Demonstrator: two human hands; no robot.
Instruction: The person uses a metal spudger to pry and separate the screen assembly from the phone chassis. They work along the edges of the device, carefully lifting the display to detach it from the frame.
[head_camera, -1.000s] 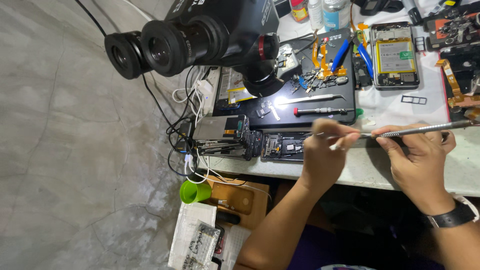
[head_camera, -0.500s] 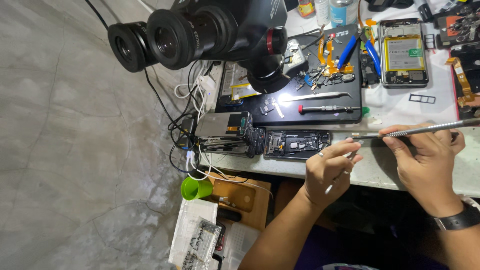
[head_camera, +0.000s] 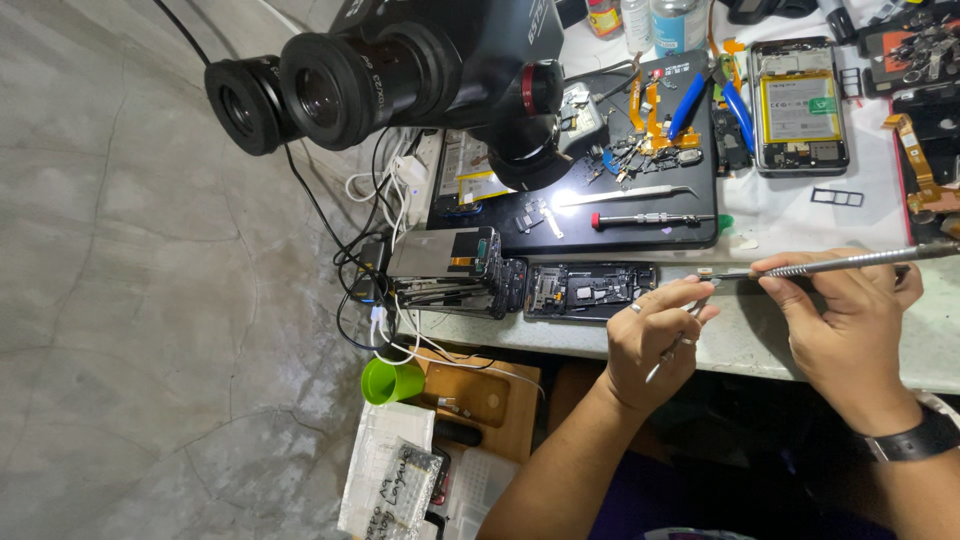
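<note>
Screwdriver (head_camera: 850, 262) pinched in right-hand fingers (head_camera: 790, 275); tweezers (head_camera: 675, 345) in left.

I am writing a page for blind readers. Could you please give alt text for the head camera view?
The right hand holds a long metal tool and the left hand holds tweezers over the edge of a workbench. An opened phone lies beside them, with a stereo microscope further back.

1. Two hands: left hand (head_camera: 655, 345), right hand (head_camera: 840, 320).
2. One microscope (head_camera: 400, 75) with two eyepieces.
3. One green cup (head_camera: 390, 381).
4. One red-tipped screwdriver (head_camera: 650, 218).
5. One wristwatch (head_camera: 915, 440).
</note>
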